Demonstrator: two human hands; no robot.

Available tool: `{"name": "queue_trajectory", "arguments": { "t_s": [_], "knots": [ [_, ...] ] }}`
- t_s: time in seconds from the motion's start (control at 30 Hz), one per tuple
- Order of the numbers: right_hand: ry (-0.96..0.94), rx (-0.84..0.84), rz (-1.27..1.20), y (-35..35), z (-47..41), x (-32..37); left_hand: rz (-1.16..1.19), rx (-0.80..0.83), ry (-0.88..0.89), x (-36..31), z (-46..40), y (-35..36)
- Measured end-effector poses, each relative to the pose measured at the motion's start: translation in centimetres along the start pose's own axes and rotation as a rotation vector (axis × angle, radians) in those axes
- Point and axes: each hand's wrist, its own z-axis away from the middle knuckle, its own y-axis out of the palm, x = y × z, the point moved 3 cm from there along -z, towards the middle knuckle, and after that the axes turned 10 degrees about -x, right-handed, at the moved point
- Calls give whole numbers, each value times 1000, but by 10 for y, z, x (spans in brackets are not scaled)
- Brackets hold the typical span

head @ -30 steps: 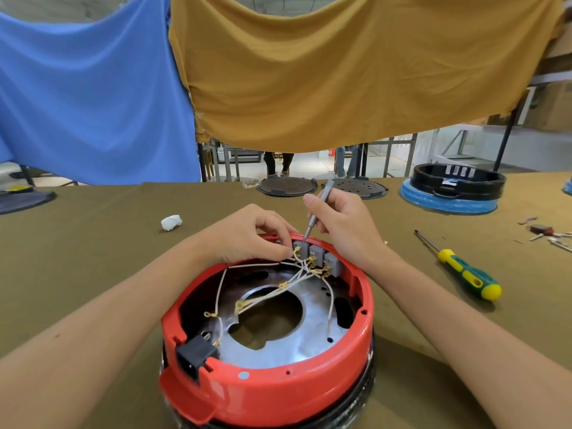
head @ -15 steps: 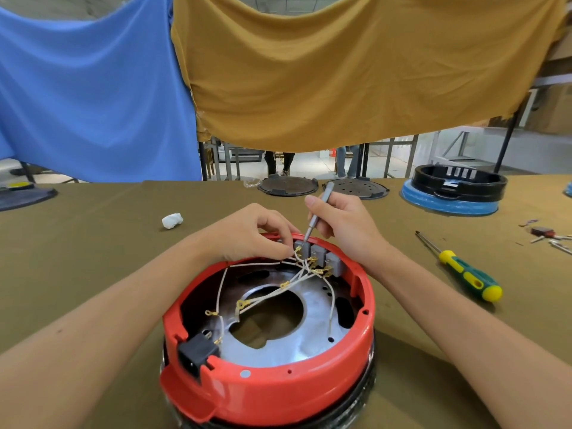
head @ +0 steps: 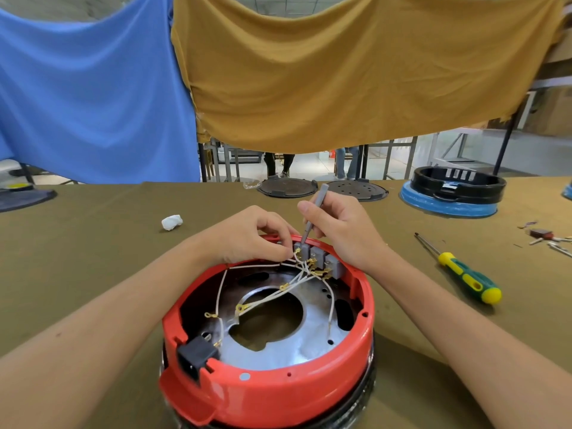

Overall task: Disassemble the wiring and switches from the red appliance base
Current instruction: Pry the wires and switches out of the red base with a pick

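One red plastic appliance base [head: 272, 388], round, is sitting on the olive cloth bench [head: 93, 243] right before me. Three grey block switches [head: 318, 258] are lining its far rim; thin white wires [head: 272, 297] with brass ring terminals are fanning over the metal plate. My left hand [head: 247, 236] is pinching wires beside the leftmost switch. My right hand [head: 343, 227] is gripping one slim grey metal tool [head: 312, 212], tip on that switch. One yellow-green screwdriver [head: 464, 274] is lying to the right.

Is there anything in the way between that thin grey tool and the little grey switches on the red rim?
Nothing visible. The right hand holds the grey tool with its tip already at the leftmost grey switch; the left hand pinches white wires just beside it.
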Motion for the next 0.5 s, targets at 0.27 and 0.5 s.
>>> {"name": "queue_trajectory", "arguments": {
  "t_s": [0.27, 0.5],
  "knots": [
    [197, -6, -109, 1, -3, -12, 3, 10, 0, 0, 0, 0],
    [167, -72, -12, 0, 0, -7, 10, 3, 0, -1, 0, 0]
  ]
}}
